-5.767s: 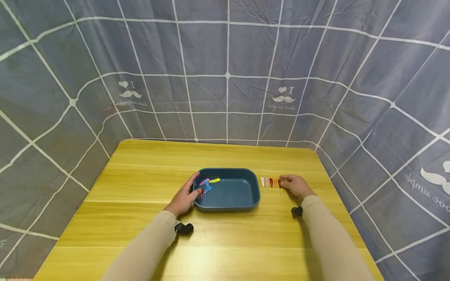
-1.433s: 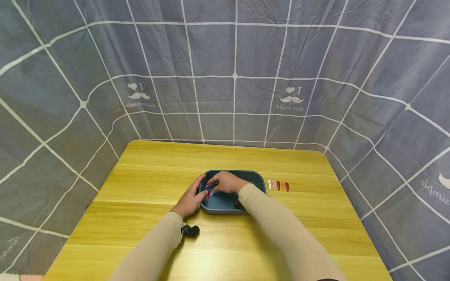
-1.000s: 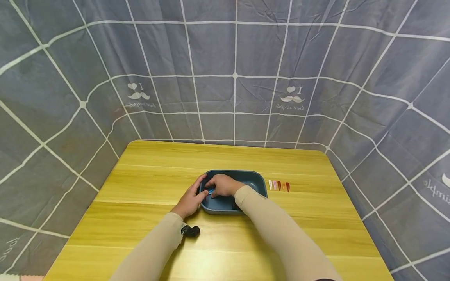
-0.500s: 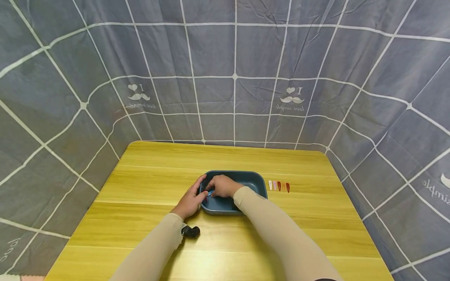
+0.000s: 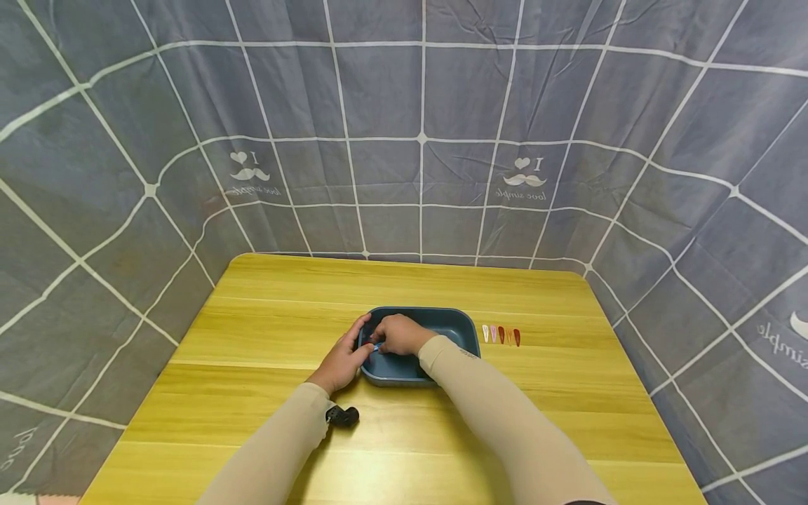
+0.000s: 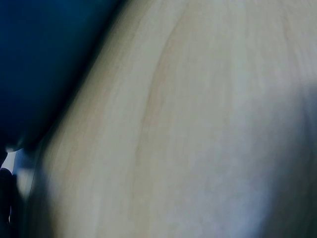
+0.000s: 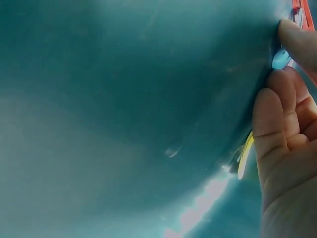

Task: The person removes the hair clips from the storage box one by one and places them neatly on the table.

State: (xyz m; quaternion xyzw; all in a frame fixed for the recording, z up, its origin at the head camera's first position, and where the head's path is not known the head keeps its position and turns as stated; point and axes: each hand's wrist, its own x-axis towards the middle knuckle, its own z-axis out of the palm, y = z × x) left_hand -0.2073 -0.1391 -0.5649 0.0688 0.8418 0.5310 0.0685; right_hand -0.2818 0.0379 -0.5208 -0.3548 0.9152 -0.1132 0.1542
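Observation:
My left hand (image 5: 341,361) grips the left end of a dark blue plastic tub (image 5: 413,382), its thumb over the rim. Inside that end, my right hand (image 5: 402,334) pinches a blue hair clip (image 5: 378,347) between thumb and fingers. In the right wrist view the blue end of the clip (image 7: 281,59) shows at the fingertips. A red clip (image 7: 308,15) lies past the thumb, and a yellow clip (image 7: 245,156) pokes out beside the fingers. Other clips in the tub are hidden by the right hand. The left wrist view shows mostly tabletop (image 6: 173,124) and the tub's side (image 6: 44,59).
Right of the tub, several hair clips stand in a side-by-side row: white (image 5: 485,333), pink (image 5: 494,333), dark red (image 5: 501,334), orange (image 5: 509,337) and another dark red (image 5: 517,337). A grey checked curtain (image 5: 379,168) hangs behind the wooden table (image 5: 303,287).
My right hand has left the row's right end, gone into the tub and taken the blue clip. It has barely moved over the last second. My left hand stays at the tub's rim.

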